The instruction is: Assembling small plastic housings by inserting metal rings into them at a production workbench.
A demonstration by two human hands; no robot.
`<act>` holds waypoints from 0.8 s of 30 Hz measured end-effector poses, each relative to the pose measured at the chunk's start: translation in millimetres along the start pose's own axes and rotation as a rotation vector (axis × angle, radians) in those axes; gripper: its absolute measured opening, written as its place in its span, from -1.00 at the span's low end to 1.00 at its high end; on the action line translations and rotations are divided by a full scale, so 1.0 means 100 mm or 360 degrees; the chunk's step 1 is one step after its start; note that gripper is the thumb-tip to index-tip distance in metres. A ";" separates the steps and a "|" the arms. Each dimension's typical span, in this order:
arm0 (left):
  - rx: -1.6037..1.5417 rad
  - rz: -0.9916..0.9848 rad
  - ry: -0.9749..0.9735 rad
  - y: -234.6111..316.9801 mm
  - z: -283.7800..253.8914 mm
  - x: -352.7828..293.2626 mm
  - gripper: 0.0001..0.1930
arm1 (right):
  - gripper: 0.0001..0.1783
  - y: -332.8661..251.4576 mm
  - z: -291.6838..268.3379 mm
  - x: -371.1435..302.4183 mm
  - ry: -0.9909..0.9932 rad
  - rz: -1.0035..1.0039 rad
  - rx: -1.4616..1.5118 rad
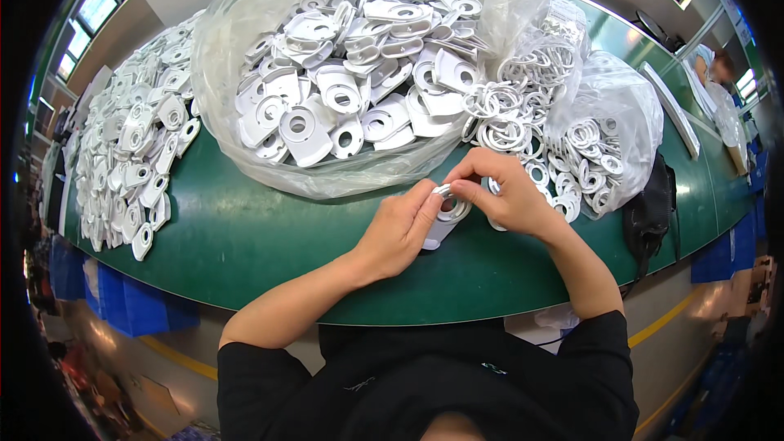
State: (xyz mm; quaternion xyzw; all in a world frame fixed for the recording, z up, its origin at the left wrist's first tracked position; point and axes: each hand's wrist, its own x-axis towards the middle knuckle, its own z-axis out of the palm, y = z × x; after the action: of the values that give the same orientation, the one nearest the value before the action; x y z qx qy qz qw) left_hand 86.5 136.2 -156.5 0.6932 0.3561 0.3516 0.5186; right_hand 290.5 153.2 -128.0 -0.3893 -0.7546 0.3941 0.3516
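Note:
Over the table's near middle, my left hand [397, 230] is closed on a white plastic plate [439, 233] with a rounded end and a round hole. The plate hangs tilted, its square end toward me. My right hand [504, 193] pinches a white ring [443, 189] between thumb and forefinger at the plate's round end, close to my left fingertips. Most of that ring is hidden by the fingers, so I cannot tell how it sits against the plate. Loose white rings [565, 206] lie just right of my right hand.
Beyond my hands, a large clear plastic bag [224, 143] lies open, heaped with similar white plates [306, 132]. Another pile of plates [135, 167] covers the table's left end. At right are a second bag [645, 114] of rings and a black pouch [647, 216] on the green table [269, 249].

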 end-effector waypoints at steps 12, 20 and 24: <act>-0.0478 -0.0105 0.0284 -0.11 0.04 0.03 -0.76 | -0.74 0.05 0.16 0.00 0.0243 0.0167 0.0267; -0.0897 -0.0078 0.0087 -0.02 0.04 -0.01 -0.70 | -0.78 0.08 0.19 -0.02 0.0324 0.0245 0.0262; -0.0356 -0.0032 0.0004 -0.08 -0.09 0.04 -0.66 | -0.83 0.01 0.13 0.00 0.0018 -0.0074 -0.0222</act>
State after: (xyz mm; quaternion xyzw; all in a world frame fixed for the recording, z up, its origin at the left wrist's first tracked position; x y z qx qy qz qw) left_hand 80.1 145.4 -161.8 0.6270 0.3223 0.3847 0.5958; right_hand 280.2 149.6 -134.7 -0.3974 -0.7871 0.3302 0.3371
